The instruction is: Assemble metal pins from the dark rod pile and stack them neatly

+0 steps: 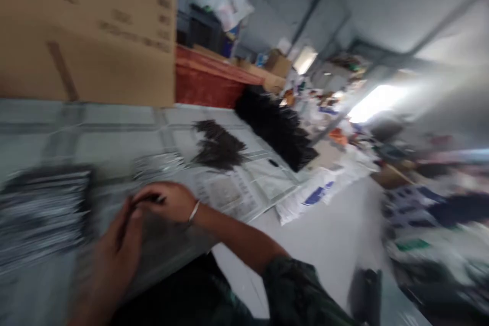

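Observation:
My left hand and my right hand meet above the near side of the table, both smeared by motion. Their fingers are closed around a thin dark strip, whose exact kind the blur hides. A bangle circles my right wrist. To the left of my hands lies a stack of shiny plastic-wrapped packs. Just beyond my right hand rest some clear plastic sleeves. A loose pile of thin dark pieces is farther back on the table.
A large cardboard box stands at the back left, beside a red panel. Black bundled material covers the table's far right. A printed sheet lies near the edge. White sacks sit beyond it, with blurred clutter at the right.

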A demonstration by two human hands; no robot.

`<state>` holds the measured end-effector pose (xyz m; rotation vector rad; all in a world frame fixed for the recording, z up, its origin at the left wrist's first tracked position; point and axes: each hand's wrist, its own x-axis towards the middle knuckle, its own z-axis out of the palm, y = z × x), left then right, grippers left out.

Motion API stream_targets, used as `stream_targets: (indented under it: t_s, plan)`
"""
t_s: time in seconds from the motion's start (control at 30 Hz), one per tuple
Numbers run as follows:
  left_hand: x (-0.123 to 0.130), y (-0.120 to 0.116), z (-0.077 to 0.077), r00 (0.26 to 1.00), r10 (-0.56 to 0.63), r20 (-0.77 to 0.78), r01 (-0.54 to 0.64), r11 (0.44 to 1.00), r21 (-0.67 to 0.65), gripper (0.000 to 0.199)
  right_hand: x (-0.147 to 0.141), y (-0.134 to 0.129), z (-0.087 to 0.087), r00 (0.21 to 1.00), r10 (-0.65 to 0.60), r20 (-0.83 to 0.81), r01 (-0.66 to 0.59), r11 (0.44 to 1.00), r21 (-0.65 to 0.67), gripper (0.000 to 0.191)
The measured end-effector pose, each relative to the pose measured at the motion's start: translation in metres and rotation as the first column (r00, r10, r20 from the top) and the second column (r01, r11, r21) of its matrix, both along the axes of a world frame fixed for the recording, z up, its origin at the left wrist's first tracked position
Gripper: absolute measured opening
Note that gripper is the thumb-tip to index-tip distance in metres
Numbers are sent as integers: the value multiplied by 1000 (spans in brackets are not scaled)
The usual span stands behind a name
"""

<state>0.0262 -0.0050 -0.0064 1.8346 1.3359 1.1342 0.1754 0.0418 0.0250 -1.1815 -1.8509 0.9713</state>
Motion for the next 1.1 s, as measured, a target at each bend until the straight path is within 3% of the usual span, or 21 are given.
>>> stream_targets:
  t_s: [0.03,0.13,0.23,0.33,0.4,0.5,0.6,0.67,0.77,0.9,1.0,1.07,1.1]
  plan:
    - [-3,-4,1,997,69,35,-67,996,-54,51,-6,-3,3,1000,-13,8,13,999,37,5]
    - [-17,-3,3,990,71,120,-68,997,-32,55,-21,1,4,999,41,-14,-39,992,122,9]
    - [-46,9,4,982,182,56,-188,973,131,58,-51,20,-3,996,67,-55,-56,981,183,10]
    - [-83,18,3,933,359,3,-350,907,234,63,-95,40,-6,997,65,-34,-54,965,256,10]
    - [-106,26,-3,906,424,10,-417,887,200,65,-123,52,-7,997,62,36,-70,951,300,11]
    - [-126,40,-19,914,403,52,-405,913,39,70,-154,68,-11,965,42,258,-135,926,354,10]
    - [-129,49,-31,935,352,48,-350,935,-51,71,-167,71,-15,904,7,428,-184,909,374,13]
    - [-126,51,-35,937,348,14,-347,937,-45,71,-164,67,-14,897,1,443,-194,900,391,18]
    - [-123,50,-36,938,347,-22,-347,938,-12,73,-131,57,-8,917,-44,396,-147,886,439,25]
    - [-125,45,-28,937,346,-47,-345,938,19,73,-29,45,-6,876,-284,390,63,869,491,26]
    - [-117,40,-12,912,391,-121,-377,918,125,75,63,30,-18,653,-555,515,314,818,483,28]
    - [-102,38,0,900,381,-209,-333,914,233,67,106,18,-31,495,-598,631,415,800,432,28]
    - [-91,37,6,901,342,-268,-269,923,275,58,121,12,-38,452,-579,679,428,808,404,28]
